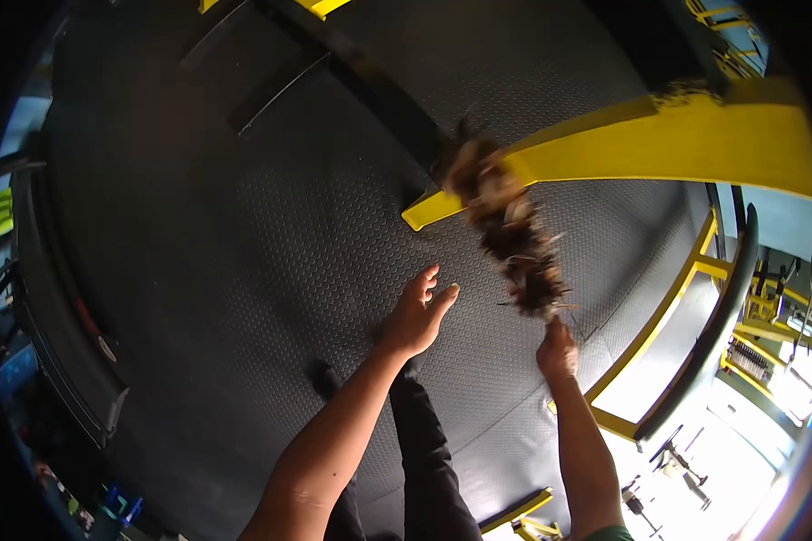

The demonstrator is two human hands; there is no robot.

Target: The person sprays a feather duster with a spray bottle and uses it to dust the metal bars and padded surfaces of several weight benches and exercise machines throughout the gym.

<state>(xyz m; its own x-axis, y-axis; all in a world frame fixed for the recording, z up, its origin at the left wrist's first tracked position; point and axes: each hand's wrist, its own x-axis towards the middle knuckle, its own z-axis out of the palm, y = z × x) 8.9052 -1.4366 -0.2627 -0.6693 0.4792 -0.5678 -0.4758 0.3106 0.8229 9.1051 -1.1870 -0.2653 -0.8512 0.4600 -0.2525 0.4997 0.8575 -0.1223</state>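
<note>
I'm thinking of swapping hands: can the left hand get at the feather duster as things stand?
Probably yes: the left hand is open and empty, and nothing shows between it and the feather duster, though the right hand grips the handle.

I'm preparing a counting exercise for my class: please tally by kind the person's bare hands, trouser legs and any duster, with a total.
Dusters: 1, the brown feather duster
Hands: 2, the left hand and the right hand
Trouser legs: 2, both dark, the left leg partly hidden, the right leg
Total: 5
</note>
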